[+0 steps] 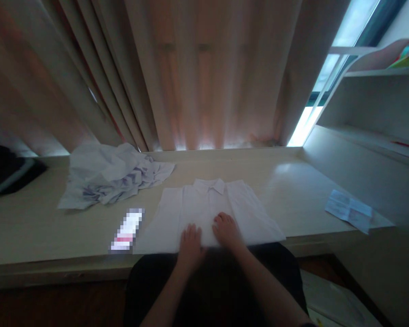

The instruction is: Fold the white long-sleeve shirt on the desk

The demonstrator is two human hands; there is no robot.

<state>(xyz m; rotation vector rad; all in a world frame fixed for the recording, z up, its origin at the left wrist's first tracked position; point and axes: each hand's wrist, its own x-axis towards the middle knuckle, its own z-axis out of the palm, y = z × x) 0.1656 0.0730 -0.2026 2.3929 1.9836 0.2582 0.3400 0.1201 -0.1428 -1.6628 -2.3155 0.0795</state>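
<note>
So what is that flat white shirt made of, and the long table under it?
The flat white collared shirt looks like thin woven cloth: it creases and folds softly. The long pale table seems smooth laminate or painted wood, with a dull sheen.

You have a white shirt point(207, 213) lying flat on the pale desk point(293, 195), collar pointing away from you toward the curtain and the button front facing up. Its two sides are folded inward, so the body forms a narrow panel with side flaps spreading out toward the desk's near edge. The bottom hem reaches that near edge, right in front of you. The cloth looks smooth, with only faint fold lines running lengthwise. It sits near the middle of the desk, closer to the near edge than the far one.
</note>
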